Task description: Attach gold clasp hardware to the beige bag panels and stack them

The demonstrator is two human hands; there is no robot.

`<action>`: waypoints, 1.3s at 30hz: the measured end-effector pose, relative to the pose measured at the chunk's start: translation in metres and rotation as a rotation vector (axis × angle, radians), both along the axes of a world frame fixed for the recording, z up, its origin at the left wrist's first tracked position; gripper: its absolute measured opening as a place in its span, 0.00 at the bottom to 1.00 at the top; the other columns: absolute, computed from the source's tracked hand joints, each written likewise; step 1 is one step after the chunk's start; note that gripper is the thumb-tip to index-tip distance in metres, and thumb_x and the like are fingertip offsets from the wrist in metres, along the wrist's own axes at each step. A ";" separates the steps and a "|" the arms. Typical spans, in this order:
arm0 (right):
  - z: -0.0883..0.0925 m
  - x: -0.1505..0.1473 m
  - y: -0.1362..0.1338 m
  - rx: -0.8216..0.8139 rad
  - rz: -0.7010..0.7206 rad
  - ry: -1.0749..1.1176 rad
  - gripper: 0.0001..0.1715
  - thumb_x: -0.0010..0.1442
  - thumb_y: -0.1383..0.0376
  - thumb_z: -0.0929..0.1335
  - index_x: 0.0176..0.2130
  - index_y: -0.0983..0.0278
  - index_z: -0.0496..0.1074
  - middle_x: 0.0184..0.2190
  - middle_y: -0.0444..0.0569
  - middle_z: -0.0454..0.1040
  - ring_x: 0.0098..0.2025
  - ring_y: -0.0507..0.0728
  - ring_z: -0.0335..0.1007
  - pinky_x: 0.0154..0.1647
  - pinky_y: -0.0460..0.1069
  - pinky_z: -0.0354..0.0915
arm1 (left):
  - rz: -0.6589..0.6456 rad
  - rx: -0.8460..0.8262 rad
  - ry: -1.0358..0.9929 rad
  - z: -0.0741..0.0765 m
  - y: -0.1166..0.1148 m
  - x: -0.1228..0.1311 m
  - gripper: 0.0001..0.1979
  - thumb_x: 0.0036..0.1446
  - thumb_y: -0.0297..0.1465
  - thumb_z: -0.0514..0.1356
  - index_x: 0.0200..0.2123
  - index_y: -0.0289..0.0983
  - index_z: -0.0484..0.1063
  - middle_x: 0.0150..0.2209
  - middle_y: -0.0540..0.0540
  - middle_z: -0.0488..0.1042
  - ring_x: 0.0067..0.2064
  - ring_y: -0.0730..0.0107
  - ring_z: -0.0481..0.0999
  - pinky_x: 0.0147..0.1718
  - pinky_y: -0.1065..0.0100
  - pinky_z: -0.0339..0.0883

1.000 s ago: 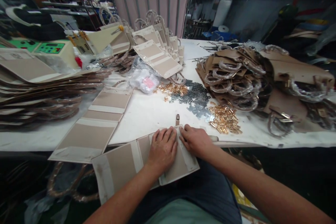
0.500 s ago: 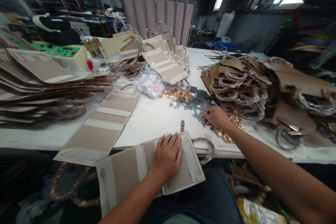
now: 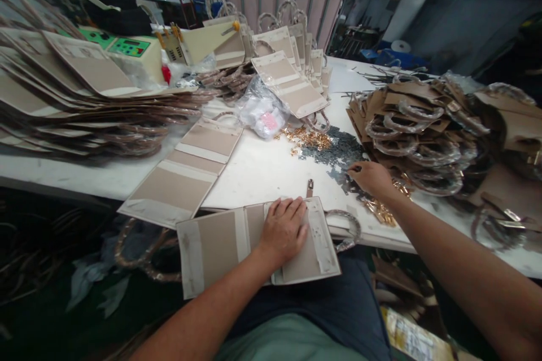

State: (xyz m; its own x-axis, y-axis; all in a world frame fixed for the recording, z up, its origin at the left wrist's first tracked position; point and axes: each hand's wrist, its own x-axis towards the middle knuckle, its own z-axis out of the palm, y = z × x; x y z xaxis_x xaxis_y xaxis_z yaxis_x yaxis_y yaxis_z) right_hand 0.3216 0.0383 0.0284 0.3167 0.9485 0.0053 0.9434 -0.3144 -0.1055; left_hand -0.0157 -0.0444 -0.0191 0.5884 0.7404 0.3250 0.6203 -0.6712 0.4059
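Observation:
My left hand [image 3: 284, 228] lies flat on a beige bag panel [image 3: 220, 240], fingers stretched out and slightly apart. The panel rests at the table's front edge; a plastic-wrapped handle [image 3: 351, 225] sticks out on its right. From its far side pokes a small strap tab with a metal fitting [image 3: 310, 186]. My right hand [image 3: 370, 177] is at the near right edge of a heap of small dark grey metal plates [image 3: 339, 146], thumb and fingers pinched together. What lies between those fingertips is too small to make out. Gold-coloured metal fittings [image 3: 379, 211] lie just below that hand.
A second bag panel [image 3: 182, 172] lies left of mine, overhanging the edge. Stacked panels [image 3: 84, 96] fill the far left, wrapped-handle brown pieces [image 3: 406, 130] the right. Small gold pieces [image 3: 309, 138] and a plastic bag [image 3: 262, 113] sit mid-table. Behind is a machine with green panel [image 3: 129, 47].
The camera view has tilted down, and the scene appears shifted right and up. My left hand stays flat on the panel; my right hand stays pinched by the dark plates.

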 end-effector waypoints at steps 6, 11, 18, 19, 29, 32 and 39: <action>0.033 -0.028 -0.020 0.016 0.126 0.201 0.16 0.61 0.58 0.68 0.40 0.63 0.83 0.32 0.50 0.82 0.33 0.58 0.75 0.35 0.49 0.64 | 0.008 -0.017 -0.001 0.003 -0.001 0.001 0.26 0.69 0.37 0.58 0.68 0.40 0.68 0.70 0.43 0.68 0.67 0.51 0.67 0.70 0.45 0.53; 0.049 -0.092 -0.047 -0.218 0.366 0.715 0.17 0.57 0.56 0.70 0.39 0.64 0.82 0.25 0.44 0.77 0.23 0.53 0.68 0.26 0.46 0.62 | 0.016 -0.021 -0.011 0.005 -0.002 0.002 0.25 0.70 0.37 0.57 0.68 0.38 0.68 0.69 0.43 0.69 0.67 0.51 0.67 0.70 0.46 0.54; 0.029 -0.120 -0.048 -0.253 0.442 0.740 0.12 0.53 0.63 0.68 0.34 0.63 0.81 0.27 0.43 0.78 0.29 0.53 0.70 0.32 0.45 0.63 | 0.026 -0.043 -0.066 0.004 -0.001 0.002 0.26 0.69 0.36 0.59 0.67 0.37 0.69 0.68 0.41 0.71 0.66 0.50 0.67 0.69 0.46 0.55; 0.028 -0.119 -0.048 -0.260 0.425 0.734 0.12 0.53 0.63 0.68 0.34 0.63 0.80 0.26 0.42 0.77 0.27 0.53 0.68 0.31 0.45 0.63 | 0.028 -0.047 -0.072 0.004 -0.001 0.002 0.26 0.68 0.36 0.59 0.67 0.37 0.69 0.68 0.41 0.71 0.66 0.51 0.67 0.69 0.46 0.55; 0.028 -0.122 -0.049 -0.231 0.414 0.555 0.06 0.57 0.68 0.70 0.33 0.63 0.80 0.28 0.42 0.79 0.33 0.55 0.74 0.36 0.46 0.63 | 0.036 -0.043 -0.104 0.006 0.002 0.006 0.21 0.70 0.34 0.58 0.64 0.42 0.72 0.65 0.44 0.74 0.63 0.52 0.69 0.64 0.47 0.59; 0.024 -0.123 -0.057 -0.169 0.444 0.434 0.05 0.61 0.68 0.71 0.37 0.62 0.81 0.34 0.45 0.82 0.38 0.57 0.76 0.40 0.47 0.64 | 0.057 -0.035 -0.124 0.013 0.006 0.009 0.17 0.72 0.35 0.58 0.60 0.44 0.76 0.60 0.45 0.78 0.58 0.54 0.72 0.58 0.48 0.63; 0.017 -0.124 -0.072 -0.071 0.500 0.259 0.07 0.64 0.67 0.72 0.40 0.59 0.83 0.40 0.48 0.82 0.43 0.60 0.78 0.42 0.49 0.65 | 0.126 -0.059 -0.164 0.020 0.017 0.016 0.08 0.69 0.34 0.64 0.48 0.46 0.82 0.46 0.47 0.81 0.50 0.57 0.73 0.49 0.53 0.64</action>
State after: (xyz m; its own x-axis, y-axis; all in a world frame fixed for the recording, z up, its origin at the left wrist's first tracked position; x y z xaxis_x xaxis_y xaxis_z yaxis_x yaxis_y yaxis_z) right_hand 0.1974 -0.0341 0.0453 -0.1886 0.9786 -0.0818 0.9256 0.1493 -0.3479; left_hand -0.0001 -0.0273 0.0005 0.4329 0.8250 0.3633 0.6199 -0.5650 0.5446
